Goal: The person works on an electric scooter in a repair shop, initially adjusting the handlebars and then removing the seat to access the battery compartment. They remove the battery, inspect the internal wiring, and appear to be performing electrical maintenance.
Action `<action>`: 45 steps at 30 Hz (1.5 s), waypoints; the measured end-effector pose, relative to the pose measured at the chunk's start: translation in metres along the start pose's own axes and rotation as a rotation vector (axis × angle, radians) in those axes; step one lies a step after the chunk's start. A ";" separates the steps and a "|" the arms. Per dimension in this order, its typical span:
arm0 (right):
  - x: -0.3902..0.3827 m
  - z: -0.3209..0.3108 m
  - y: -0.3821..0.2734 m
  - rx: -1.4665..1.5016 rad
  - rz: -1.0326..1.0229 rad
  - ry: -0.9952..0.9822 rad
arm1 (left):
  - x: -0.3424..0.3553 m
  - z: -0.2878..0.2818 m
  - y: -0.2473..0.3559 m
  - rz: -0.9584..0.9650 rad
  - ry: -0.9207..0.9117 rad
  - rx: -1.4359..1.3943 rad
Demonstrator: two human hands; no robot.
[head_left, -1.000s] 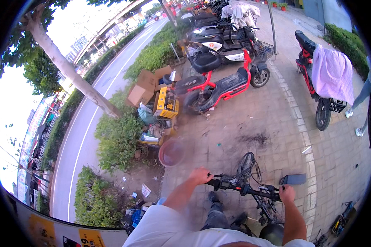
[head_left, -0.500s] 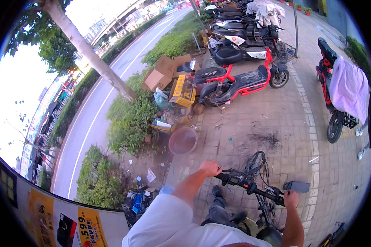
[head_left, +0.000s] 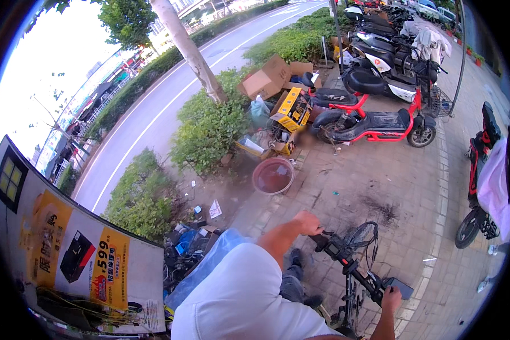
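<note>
Dark bicycle (head_left: 352,294) is stood on block paving (head_left: 391,175), just beside wearer's legs (head_left: 292,285). Judged heavy, rigid, best held by both bar ends. Hands are set apart: left hand (head_left: 308,222) and right hand (head_left: 391,298) each wrapped round one end of slim tubular handlebar (head_left: 347,263); grips judged rubbery, hardly slippery. Thin cables (head_left: 374,247) are looped, bendable. Farther out: round reddish basin (head_left: 273,175), boxy cardboard carton (head_left: 266,78).

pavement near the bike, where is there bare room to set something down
The widest mostly bare pavement lies between the red scooter and the bike, right of the tub; another strip runs right of that scooter, up to the cloth-draped one. It is crowded beyond the tub with cartons, and beside the sign with clutter.
</note>
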State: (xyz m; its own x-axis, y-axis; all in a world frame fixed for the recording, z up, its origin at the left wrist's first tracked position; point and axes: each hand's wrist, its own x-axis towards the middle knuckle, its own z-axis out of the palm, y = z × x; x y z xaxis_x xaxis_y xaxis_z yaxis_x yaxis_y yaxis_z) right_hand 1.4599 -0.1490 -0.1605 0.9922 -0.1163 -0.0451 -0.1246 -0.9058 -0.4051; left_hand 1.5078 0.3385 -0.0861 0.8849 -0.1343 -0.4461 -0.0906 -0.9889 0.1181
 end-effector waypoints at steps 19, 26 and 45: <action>-0.001 -0.014 -0.007 -0.070 0.091 -0.087 | 0.011 0.008 -0.001 0.013 0.052 -0.096; -0.002 -0.019 -0.018 -0.080 0.150 -0.098 | 0.012 0.011 -0.007 0.039 0.020 0.015; -0.002 -0.008 -0.004 -0.019 0.100 -0.018 | 0.012 0.018 -0.007 -0.001 -0.017 -0.060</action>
State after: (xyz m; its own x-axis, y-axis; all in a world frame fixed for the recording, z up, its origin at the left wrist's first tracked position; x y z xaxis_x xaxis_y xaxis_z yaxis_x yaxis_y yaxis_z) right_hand 1.4580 -0.1487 -0.1513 0.9748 -0.1989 -0.1011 -0.2226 -0.8976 -0.3804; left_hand 1.5107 0.3430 -0.1081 0.8770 -0.1351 -0.4611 -0.0621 -0.9835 0.1701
